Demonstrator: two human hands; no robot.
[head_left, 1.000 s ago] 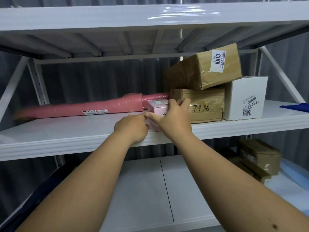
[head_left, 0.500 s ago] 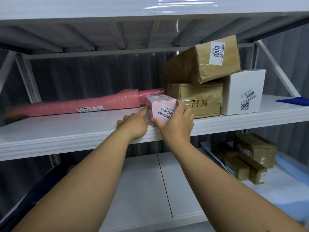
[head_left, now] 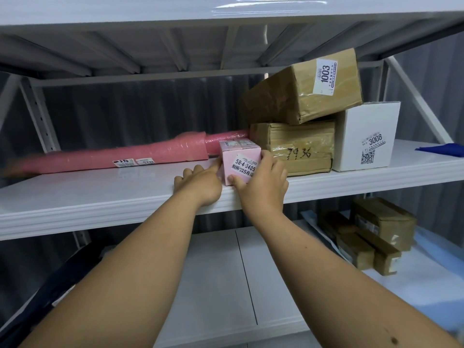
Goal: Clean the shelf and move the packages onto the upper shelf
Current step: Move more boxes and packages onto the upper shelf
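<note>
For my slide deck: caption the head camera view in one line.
Both hands, left hand and right hand, set a small pink box beside stacked parcels on the white shelf.

The pink box [head_left: 239, 160] says "58-4-3405". The top brown box [head_left: 301, 89] says "1003". The brown box under it [head_left: 296, 146] says "7936". The white box [head_left: 366, 136] says "3008". The pink roll [head_left: 113, 156] says "270".
</note>
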